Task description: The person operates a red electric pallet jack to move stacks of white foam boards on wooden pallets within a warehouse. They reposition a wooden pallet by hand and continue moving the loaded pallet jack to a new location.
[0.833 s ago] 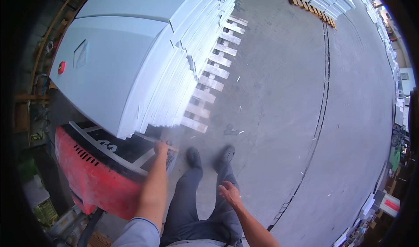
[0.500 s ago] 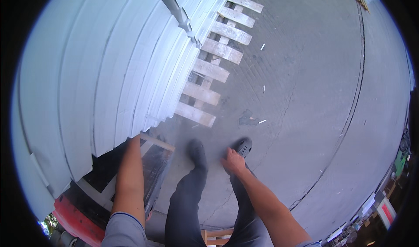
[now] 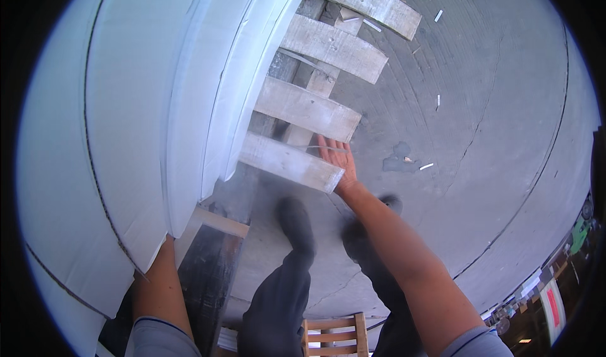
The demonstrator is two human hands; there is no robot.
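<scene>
A tall stack of white sheets or panels (image 3: 145,105) fills the left side. My left forearm (image 3: 163,284) reaches in under its lower edge, and the left hand is hidden behind it. Beside and partly beneath the stack lies a wooden pallet with whitish slats (image 3: 303,105). My right hand (image 3: 341,159) is at the end of the nearest slat (image 3: 290,161), in the gap before the following one. Its fingers are stretched out and the thumb is hidden. A thin grey strip (image 3: 325,147), perhaps a strap, crosses over the fingers.
A dark surface with a pale wooden edge (image 3: 221,223) lies by my left leg. Below me stands a small slatted wooden piece (image 3: 334,338). Small white scraps (image 3: 427,166) and a dark patch (image 3: 399,158) mark the cracked concrete floor. Assorted items line the far right.
I have bent closer to the stack and pallet. My right hand has gone from over my right shoe to the pallet's slat end. My left hand has stayed hidden under the stack's edge.
</scene>
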